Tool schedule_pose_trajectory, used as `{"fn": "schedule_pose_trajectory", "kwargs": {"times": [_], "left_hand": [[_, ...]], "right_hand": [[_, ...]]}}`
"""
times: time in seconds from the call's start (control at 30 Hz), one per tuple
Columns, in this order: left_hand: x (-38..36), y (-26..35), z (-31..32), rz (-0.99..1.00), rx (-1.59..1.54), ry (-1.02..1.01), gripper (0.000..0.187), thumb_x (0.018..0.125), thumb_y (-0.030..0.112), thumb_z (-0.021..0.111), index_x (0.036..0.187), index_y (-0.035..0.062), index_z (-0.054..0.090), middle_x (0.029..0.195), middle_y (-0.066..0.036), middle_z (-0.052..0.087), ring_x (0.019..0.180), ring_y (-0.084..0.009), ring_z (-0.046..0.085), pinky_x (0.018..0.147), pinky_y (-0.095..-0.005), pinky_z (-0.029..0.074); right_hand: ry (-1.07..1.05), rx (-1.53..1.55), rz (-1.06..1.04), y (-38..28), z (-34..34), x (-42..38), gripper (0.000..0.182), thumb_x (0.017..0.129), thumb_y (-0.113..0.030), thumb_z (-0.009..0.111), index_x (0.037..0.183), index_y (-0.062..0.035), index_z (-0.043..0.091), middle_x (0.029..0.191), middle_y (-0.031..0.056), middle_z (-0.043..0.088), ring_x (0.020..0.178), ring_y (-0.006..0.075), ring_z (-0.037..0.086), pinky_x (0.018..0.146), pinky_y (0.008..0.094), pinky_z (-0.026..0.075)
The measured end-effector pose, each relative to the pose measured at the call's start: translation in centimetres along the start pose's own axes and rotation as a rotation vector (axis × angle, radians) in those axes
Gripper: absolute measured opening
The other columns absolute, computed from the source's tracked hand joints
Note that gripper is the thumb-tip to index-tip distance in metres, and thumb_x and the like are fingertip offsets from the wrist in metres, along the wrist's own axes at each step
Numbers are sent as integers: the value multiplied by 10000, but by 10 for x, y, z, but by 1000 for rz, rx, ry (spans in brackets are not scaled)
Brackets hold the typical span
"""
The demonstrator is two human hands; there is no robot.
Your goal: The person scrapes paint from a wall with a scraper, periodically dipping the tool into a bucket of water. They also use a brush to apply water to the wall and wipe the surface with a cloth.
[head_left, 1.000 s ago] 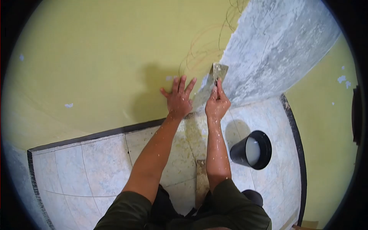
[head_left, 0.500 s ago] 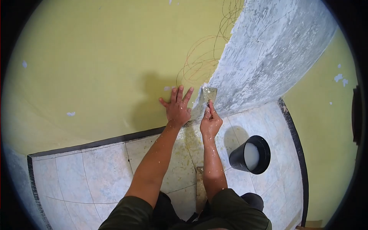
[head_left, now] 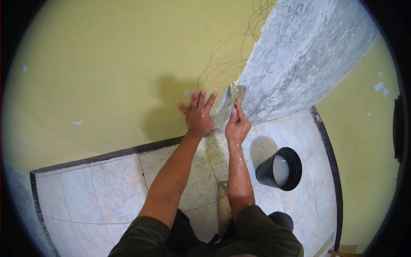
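Observation:
My right hand (head_left: 238, 124) grips a putty knife (head_left: 236, 92), its wide blade lying against the wall at the ragged edge of the yellow paint. To the right of that edge is a bare grey-white wall strip (head_left: 295, 55), streaked with scrape marks. My left hand (head_left: 199, 113) rests on the yellow wall (head_left: 120, 77) with its fingers spread, just left of the blade. Small pale flecks cling to both hands and forearms. The putty knife's handle is mostly hidden inside my right hand.
A black bucket (head_left: 279, 169) with cloudy whitish liquid stands on the tiled floor (head_left: 115, 184) to the right. Yellow paint flakes (head_left: 212, 156) litter the tiles below my hands. A flat brownish board (head_left: 224, 205) lies near my legs. Dark baseboard (head_left: 128, 152) runs along the yellow wall.
The putty knife and my right hand have moved slightly up and to the right along the paint edge. My left hand stays spread on the wall.

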State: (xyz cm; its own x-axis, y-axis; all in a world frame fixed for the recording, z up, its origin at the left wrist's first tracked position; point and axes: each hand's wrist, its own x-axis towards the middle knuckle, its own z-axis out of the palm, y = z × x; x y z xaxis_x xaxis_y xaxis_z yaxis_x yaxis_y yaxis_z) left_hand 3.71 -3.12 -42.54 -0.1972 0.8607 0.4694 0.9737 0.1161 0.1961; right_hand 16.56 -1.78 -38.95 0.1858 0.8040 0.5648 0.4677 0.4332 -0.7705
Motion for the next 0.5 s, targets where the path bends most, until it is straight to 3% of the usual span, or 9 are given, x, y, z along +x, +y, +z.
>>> {"fn": "schedule_pose_trajectory", "kwargs": {"times": [0.03,0.1,0.13,0.3,0.37,0.4,0.5], "left_hand": [[4,-2,-2,3,19,15,1029,725,417,799,1574,394,217,1666,-70,91,1508,-373,123,1001,-858,59],[6,-2,-5,1,11,0,1026,725,416,800,1573,393,222,1663,-69,99,1506,-372,127,1000,-857,60],[4,-1,-6,-13,-8,-40,1023,724,414,801,1571,392,227,1660,-69,108,1504,-371,131,1000,-857,61],[1,-1,-4,-2,0,-23,1031,727,411,802,1574,405,213,1668,-63,83,1508,-372,122,997,-864,59],[5,-1,-6,-1,6,-34,1031,727,410,803,1574,406,214,1669,-62,74,1508,-373,120,996,-865,58],[4,0,-8,-10,-3,-43,1030,731,409,801,1575,403,210,1669,-63,73,1508,-374,120,996,-866,61],[3,-2,-3,-25,-18,-93,1032,736,411,796,1579,397,201,1672,-69,64,1509,-379,117,995,-868,63]], "right_hand": [[11,7,-5,5,-2,-8,366,948,-44,597,1304,-95,662,1092,232,719,921,198,734,754,318,546],[-42,102,94,13,3,-17,349,972,-61,596,1317,-22,635,1146,192,725,877,88,631,755,269,499],[-66,68,175,-2,0,-9,348,974,-60,591,1317,-17,633,1098,161,740,762,79,560,694,255,471],[4,188,107,-4,0,8,343,960,-76,605,1299,-53,657,1108,204,730,786,87,624,686,270,506],[39,45,-77,16,2,-7,351,961,-66,600,1308,-63,653,1103,206,731,743,80,574,662,275,491],[-29,92,74,7,-1,-11,357,963,-78,602,1317,-77,649,1105,219,725,810,123,665,700,286,512],[-117,64,168,-2,-7,4,366,960,-104,613,1325,-92,645,1120,227,717,853,145,695,717,293,521]]}}
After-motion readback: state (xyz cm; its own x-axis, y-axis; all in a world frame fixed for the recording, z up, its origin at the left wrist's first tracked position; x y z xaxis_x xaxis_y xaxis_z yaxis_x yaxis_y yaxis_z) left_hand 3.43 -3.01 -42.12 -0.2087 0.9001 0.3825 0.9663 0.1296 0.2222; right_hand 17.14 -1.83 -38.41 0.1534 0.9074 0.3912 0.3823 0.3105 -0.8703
